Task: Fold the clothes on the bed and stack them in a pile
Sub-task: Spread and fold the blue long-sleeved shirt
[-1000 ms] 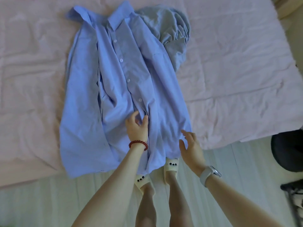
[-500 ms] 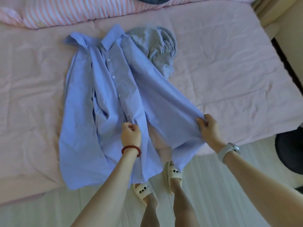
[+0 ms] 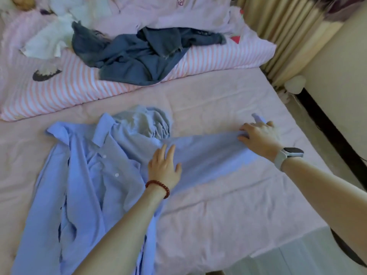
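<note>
Two hands: both rest on a light blue button-up shirt (image 3: 89,185) spread on a pink-sheeted bed (image 3: 228,205).
Left hand: the left hand (image 3: 163,168), a red bead bracelet at its wrist, lies flat on the shirt's middle, fingers (image 3: 167,153) straight and slightly spread, gripping nothing.
Right hand: the right hand (image 3: 258,135), a watch at its wrist, is at the far end of a shirt panel stretched out to the right; its fingers lie over the cloth edge, and whether they pinch it or only press it down cannot be told.
Shirt position: collar toward the head of the bed, hem hanging off the near edge, front creased and bunched.
Other clothes: a crumpled grey-blue garment (image 3: 147,124) sits just behind the shirt's collar, touching it; dark blue denim clothes (image 3: 139,56) lie in a heap on a pink striped duvet (image 3: 59,90) further back; white cloth (image 3: 49,40) lies beyond that.
Progress: by the look of it, very early. No garment is folded, and no pile is visible. The shirt seems only to be getting spread and smoothed ahead of its first fold.
Left to do: fold the shirt, then the grey-blue garment, the denim and possibly the white cloth, then stack them.
Containers: none visible; everything lies loose on the bed.
</note>
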